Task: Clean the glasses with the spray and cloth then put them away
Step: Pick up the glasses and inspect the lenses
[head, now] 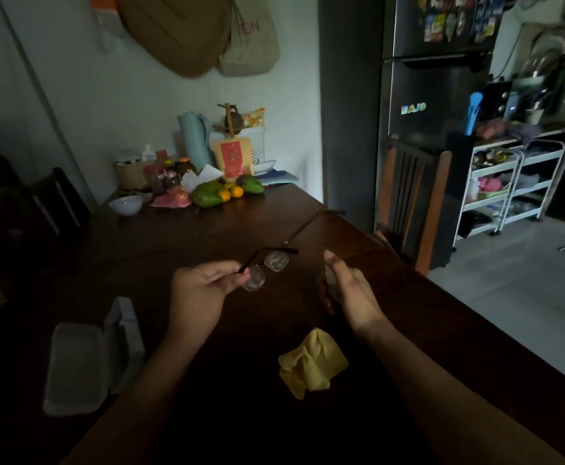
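Note:
My left hand (199,292) pinches the glasses (267,266) by the dark frame beside the near lens, holding them above the dark wooden table (207,229). They have clear lenses and thin black temples. My right hand (350,290) is just right of them, fingers curled round a small clear spray bottle (328,283) that is hard to make out in the dim light; one finger sits up at its top, toward the lenses. A crumpled yellow cloth (311,362) lies on the table between my forearms.
An open white glasses case (76,364) lies at the near left of the table. Fruit (222,193), a white bowl (126,204), jars and boxes crowd the far end. A wooden chair (412,199) stands at the table's right edge, a black fridge (435,95) behind it.

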The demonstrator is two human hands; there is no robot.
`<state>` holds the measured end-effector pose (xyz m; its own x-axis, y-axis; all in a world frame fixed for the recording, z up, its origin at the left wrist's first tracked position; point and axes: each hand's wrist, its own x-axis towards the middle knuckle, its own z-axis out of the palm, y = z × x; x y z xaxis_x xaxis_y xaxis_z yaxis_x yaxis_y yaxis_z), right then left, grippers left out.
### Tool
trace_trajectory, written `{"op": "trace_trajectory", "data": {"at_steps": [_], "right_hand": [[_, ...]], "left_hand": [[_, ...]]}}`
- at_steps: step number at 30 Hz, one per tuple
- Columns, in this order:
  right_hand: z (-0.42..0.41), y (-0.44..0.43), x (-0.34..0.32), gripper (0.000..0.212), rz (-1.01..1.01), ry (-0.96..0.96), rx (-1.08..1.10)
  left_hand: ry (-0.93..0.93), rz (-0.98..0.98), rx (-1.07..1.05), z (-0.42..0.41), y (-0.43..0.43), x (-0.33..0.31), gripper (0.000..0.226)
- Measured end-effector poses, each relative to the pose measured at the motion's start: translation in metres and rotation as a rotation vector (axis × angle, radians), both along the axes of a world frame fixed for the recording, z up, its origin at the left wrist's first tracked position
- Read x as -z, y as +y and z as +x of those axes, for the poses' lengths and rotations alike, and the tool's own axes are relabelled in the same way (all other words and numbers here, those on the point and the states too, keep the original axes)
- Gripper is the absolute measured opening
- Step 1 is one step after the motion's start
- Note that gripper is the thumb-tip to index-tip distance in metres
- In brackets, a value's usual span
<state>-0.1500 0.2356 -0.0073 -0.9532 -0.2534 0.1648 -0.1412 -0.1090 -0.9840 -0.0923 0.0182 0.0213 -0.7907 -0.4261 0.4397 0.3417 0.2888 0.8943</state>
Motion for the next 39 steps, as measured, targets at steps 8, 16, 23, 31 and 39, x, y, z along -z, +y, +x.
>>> {"op": "trace_trajectory", "data": {"at_steps": [8, 16, 23, 31, 39], "right_hand": [[-0.002, -0.004, -0.003, 0.095, -0.014, -0.042, 0.108], [-0.007, -0.006, 0.002, 0.058, 0.033, -0.058, 0.222], [-0.008, -0.011, 0.007, 0.058, 0.076, 0.052, 0.233], [-0.007, -0.012, 0.005, 0.041, 0.098, 0.084, 0.26], [-0.006, -0.01, 0.007, 0.05, 0.118, 0.021, 0.202]], "left_hand": [[0.066, 0.009, 0.076, 0.016, 0.012, 0.021, 0.034], [0.163, 0.007, 0.124, 0.018, 0.023, 0.025, 0.037], [0.175, 0.05, 0.168, 0.021, 0.023, 0.023, 0.04], [0.199, 0.044, 0.18, 0.024, 0.029, 0.022, 0.04], [0.196, 0.048, 0.145, 0.024, 0.028, 0.019, 0.026]]}}
